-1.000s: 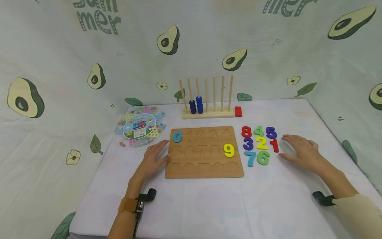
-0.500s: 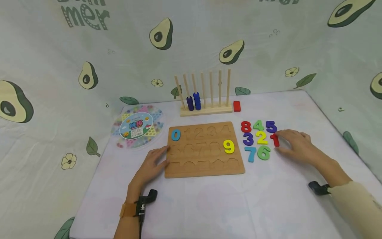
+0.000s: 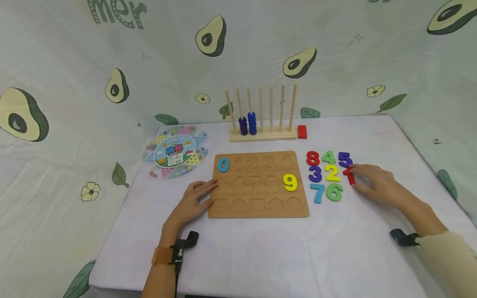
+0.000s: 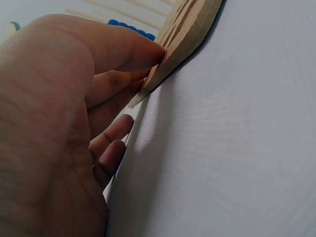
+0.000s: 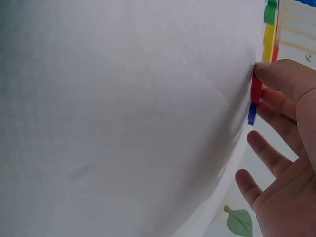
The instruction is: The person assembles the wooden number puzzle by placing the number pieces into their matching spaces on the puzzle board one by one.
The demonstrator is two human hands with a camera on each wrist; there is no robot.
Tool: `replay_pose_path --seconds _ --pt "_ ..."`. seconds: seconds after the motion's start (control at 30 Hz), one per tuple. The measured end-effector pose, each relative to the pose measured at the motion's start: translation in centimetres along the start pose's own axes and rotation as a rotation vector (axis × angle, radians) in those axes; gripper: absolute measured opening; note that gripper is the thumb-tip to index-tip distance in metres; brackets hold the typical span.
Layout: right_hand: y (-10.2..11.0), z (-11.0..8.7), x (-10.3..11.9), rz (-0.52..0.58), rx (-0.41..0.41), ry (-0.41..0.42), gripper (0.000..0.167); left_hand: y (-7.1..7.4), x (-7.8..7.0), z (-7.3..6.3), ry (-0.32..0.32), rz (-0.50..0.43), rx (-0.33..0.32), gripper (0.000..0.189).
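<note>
My right hand (image 3: 380, 185) pinches the red number 1 (image 3: 350, 177) between thumb and fingers at the right side of a group of coloured numbers. In the right wrist view the red number 1 (image 5: 256, 89) shows between the thumb and the fingers. My left hand (image 3: 191, 203) rests its fingertips and thumb at the left edge of a wooden number board (image 3: 257, 211). The left wrist view shows the thumb and fingers at the edge of the board (image 4: 185, 47). A blue 0 (image 3: 223, 164) and a yellow 9 (image 3: 290, 182) sit on the board.
Several numbers, among them a yellow 2 (image 3: 332, 173) and a green 6 (image 3: 334, 192), lie right of the board. Behind it stands a wooden peg rack (image 3: 262, 136) with blue beads, a red block (image 3: 302, 132) beside it. A round game package (image 3: 175, 151) lies back left.
My right hand has moved left onto the red 1 and now grips it, and the 1 has tilted. The left hand stays at the board's edge. The head view has shifted slightly.
</note>
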State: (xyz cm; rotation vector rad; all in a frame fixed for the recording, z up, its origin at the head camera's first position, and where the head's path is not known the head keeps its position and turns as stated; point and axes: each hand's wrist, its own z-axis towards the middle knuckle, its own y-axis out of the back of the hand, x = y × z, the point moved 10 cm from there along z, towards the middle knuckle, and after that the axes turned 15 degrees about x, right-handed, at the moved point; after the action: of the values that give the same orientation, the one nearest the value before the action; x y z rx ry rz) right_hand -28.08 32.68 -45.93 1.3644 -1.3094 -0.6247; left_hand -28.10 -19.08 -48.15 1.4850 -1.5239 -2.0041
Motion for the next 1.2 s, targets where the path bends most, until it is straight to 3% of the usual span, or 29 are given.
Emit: replay_pose_path --seconds 0.4,0.67,1.2 --pt "0.7 0.6 1.3 -0.002 -0.024 0.067 0.051 -0.8 0.7 -1.3 0.062 -0.04 -0.023 0.05" --pt "1.0 -0.1 1.4 0.003 -0.07 0.044 0.046 -0.6 0.3 -0.6 0.042 -0.011 -0.009 0.05" --pt "3.2 0.4 6.2 0.027 -0.166 0.101 0.05 -0.1 -0.1 -0.3 0.017 -0.007 -0.007 0.05"
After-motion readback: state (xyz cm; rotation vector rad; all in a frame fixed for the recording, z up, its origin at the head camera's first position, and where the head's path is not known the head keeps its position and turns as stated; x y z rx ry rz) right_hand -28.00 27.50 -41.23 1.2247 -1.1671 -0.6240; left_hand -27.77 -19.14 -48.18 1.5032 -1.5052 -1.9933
